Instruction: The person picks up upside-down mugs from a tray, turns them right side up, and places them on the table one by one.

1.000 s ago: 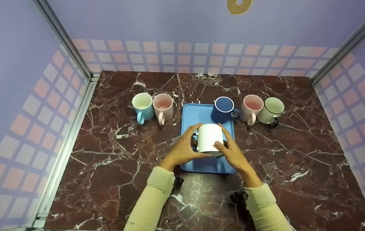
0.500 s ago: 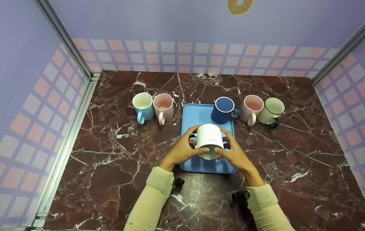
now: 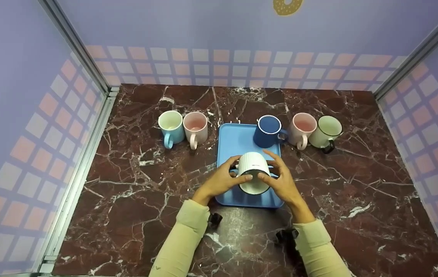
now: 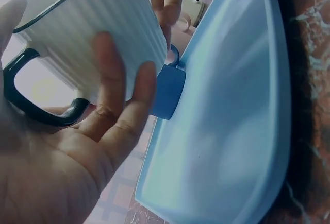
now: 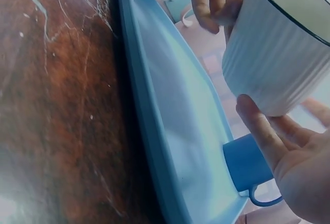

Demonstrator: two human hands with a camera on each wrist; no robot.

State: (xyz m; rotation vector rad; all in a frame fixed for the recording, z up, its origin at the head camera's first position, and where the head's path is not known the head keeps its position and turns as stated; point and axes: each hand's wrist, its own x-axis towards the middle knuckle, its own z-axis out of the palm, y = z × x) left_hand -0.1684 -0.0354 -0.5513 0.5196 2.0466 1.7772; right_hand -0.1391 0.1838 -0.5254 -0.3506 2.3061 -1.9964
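Note:
A white ribbed mug [image 3: 252, 163] with a dark rim is held over the blue tray [image 3: 228, 134], tipped so its mouth faces the wearer. My left hand [image 3: 220, 180] grips it from the left, thumb at the rim and fingers along the ribbed side. The mug's dark handle [image 4: 38, 113] shows by the left palm in the left wrist view. From the right, my right hand [image 3: 283, 184] holds the mug with its thumb at the rim, while its fingers [image 5: 258, 123] reach the base. A dark blue mug [image 3: 265, 134] stands upright at the tray's back right corner.
Left of the tray stand a light blue mug [image 3: 172, 130] and a pink mug [image 3: 199, 130]. Right of it are another pink mug [image 3: 299, 132] and a cream mug [image 3: 324, 134] with a black handle. Purple walls [image 3: 219, 34] surround the dark marbled table [image 3: 145, 215].
The white mug has tipped so its mouth now faces the wearer, and it has come slightly nearer. The right index finger has lifted a little off its side. Other mugs stay put.

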